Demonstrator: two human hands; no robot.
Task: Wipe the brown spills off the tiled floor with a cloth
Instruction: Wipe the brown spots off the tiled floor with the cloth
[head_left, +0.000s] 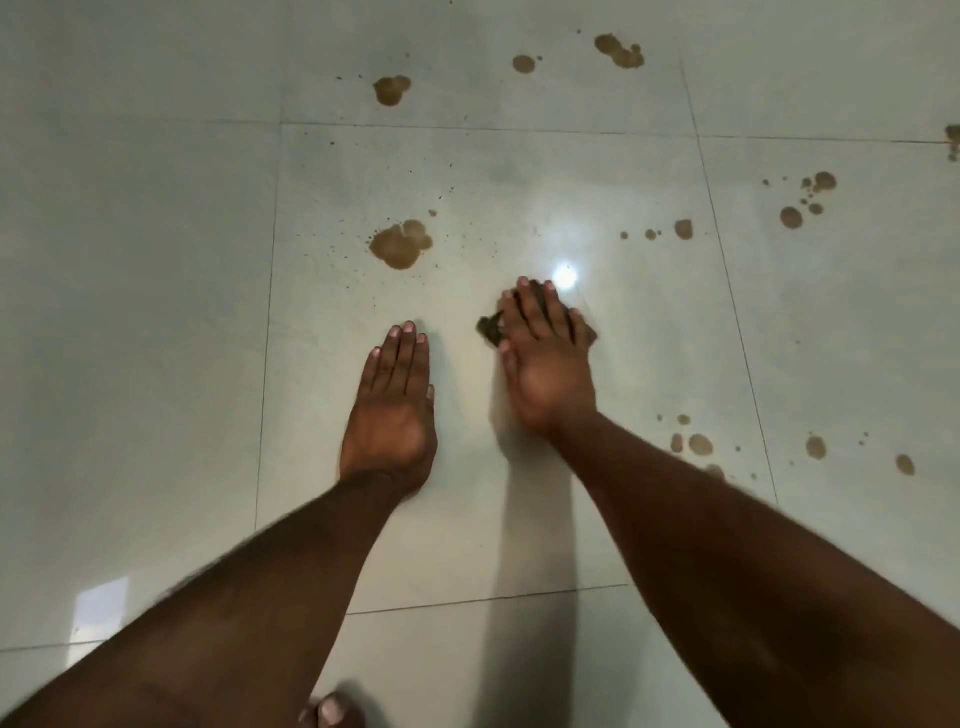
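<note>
Cloth (489, 328) lies on floor (156, 260), pinned beneath right hand (545, 353), fingers flat and spread, not gripping. Left hand (392, 410) flat beside it, holding nothing. Largest spill (400, 244) just ahead.

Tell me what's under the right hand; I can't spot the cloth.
A dark cloth lies under the right hand, showing only at the fingers' edges. The floor beneath is covered.

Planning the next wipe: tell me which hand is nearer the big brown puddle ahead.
Left. The left hand lies flat just below the big brown puddle; the right hand, pressing the cloth, sits lower right.
</note>
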